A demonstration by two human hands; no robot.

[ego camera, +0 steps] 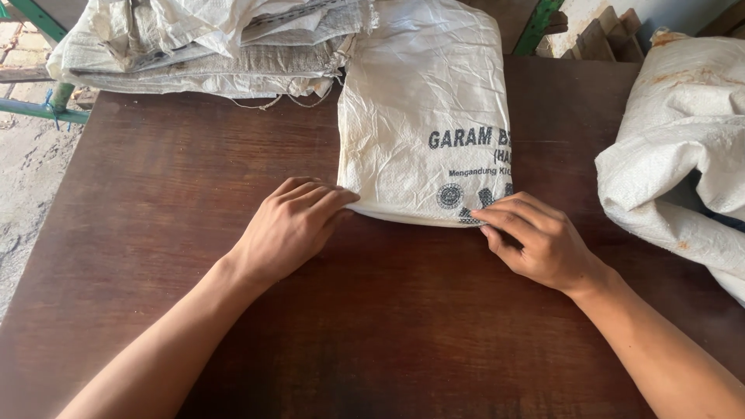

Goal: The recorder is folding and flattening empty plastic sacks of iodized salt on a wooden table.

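surface (194, 233): dark brown wood, wide, filling most of my view; everything here lies on it.
folded sack (423, 109): white woven plastic with dark print near its lower right, lying flat in the middle of the far half of the surface, its folded near edge facing me.
sack pile (209, 43): several more white and grey woven sacks stacked loosely at the far left corner, touching the folded sack's upper left side, loose threads trailing off the front.
crumpled sack (683, 147): another white one with rusty stains, bunched up at the right edge, apart from the folded sack.
green frame (35, 109): metal bars showing past the far left edge of the surface.
my left hand (291, 225): palm down, fingers together and bent, tips pressing on the near left corner of the folded sack.
my right hand (531, 233): fingers curled, thumb and fingertips pinching the near right corner of the folded sack at the fold.
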